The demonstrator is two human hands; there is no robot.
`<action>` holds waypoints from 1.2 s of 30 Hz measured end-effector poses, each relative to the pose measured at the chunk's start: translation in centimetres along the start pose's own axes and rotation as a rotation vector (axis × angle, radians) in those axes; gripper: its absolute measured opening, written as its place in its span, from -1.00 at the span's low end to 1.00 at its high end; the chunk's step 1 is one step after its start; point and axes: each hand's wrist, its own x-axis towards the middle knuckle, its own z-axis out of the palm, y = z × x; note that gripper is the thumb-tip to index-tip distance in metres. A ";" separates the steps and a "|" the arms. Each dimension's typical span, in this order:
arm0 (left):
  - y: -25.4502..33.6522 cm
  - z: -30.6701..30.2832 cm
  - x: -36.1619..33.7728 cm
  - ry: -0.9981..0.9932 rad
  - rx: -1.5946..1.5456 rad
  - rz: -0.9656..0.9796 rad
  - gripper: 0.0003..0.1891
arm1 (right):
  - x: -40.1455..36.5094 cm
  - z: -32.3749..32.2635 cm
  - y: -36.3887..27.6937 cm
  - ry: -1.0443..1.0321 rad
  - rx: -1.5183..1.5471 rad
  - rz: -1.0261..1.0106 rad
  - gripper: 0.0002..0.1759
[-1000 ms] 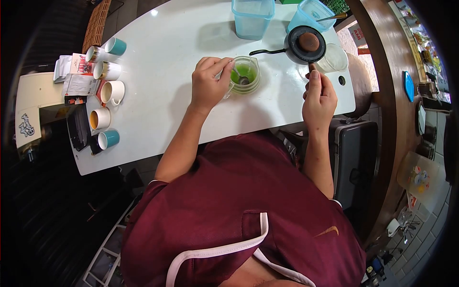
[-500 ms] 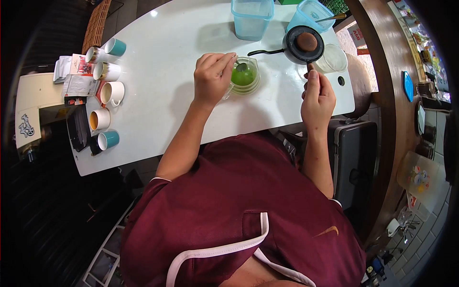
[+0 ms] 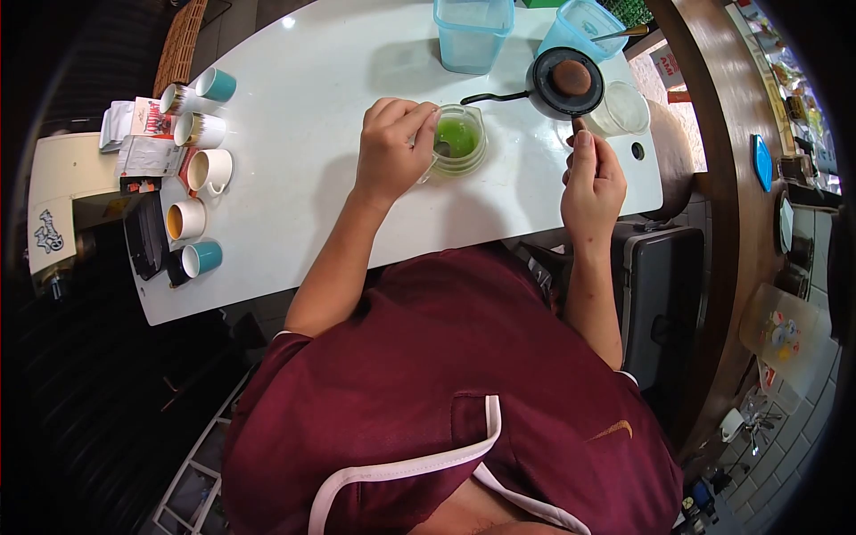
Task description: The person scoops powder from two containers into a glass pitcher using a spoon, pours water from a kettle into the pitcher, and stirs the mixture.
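Two hands are busy, each grip closed on something. The left hand (image 3: 397, 143) keeps a narrow pinch on the upper end of a spoon (image 3: 443, 148), with most of its stem hidden behind the fingers. The right hand (image 3: 596, 178) is wrapped on the handle of a black kettle (image 3: 551, 98), thumb on top.

The spoon's bowl is what has just changed: half a second ago it was near the far side of the glass jug (image 3: 462, 166), and now it is by the near-left wall, in the green liquid (image 3: 460, 136). That reads as stirring in progress, the mix being worked around rather than left to settle. The kettle, by contrast, barely shifts; its thin spout (image 3: 496, 96) ends just beside the jug's far rim (whether the tip is over the opening, I cannot tell), and no stream shows.

The jug stands on the white tabletop (image 3: 294, 152), between the two hands and nearer the left. Beyond the kettle, a clear container (image 3: 631, 109) stands partly behind it, with two blue tubs (image 3: 468, 55) farther back. Six cups (image 3: 209, 172) line the left end, well apart from the work.
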 end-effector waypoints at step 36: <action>0.0 0.2 -0.6 0.026 -0.038 -0.058 -0.93 | -0.2 0.0 -0.4 -0.001 0.025 0.015 -0.65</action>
